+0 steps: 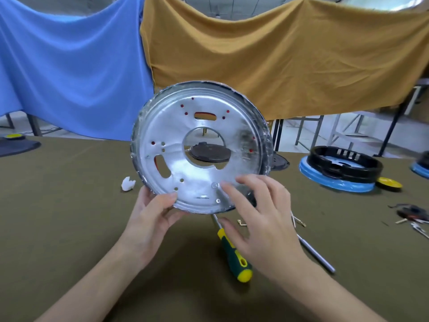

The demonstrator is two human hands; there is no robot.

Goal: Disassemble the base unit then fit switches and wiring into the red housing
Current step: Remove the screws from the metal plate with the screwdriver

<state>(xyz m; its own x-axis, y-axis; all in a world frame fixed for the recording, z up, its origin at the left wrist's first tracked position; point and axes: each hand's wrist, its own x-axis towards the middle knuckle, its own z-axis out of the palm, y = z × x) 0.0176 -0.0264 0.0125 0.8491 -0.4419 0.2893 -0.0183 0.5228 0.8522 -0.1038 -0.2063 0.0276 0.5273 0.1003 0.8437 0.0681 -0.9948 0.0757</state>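
Left hand (152, 213) pinches the lower rim of the round silver metal base plate (199, 147), holding it tilted up above the olive-green table (69, 205), red showing through its holes. Right hand (260, 217), fingers relaxed and grasping nothing, reaches its fingertips (226, 184) onto the plate near two small screws (215, 185). Below lies the green-and-yellow-handled screwdriver (234, 254). My read: steady the rim firmly, then seat the driver squarely before turning. Far right sits a black ring on a blue base (341, 169).

A blue cloth (69, 66) hangs far left, an ochre cloth (278, 61) far right, above an olive surface (69, 228).
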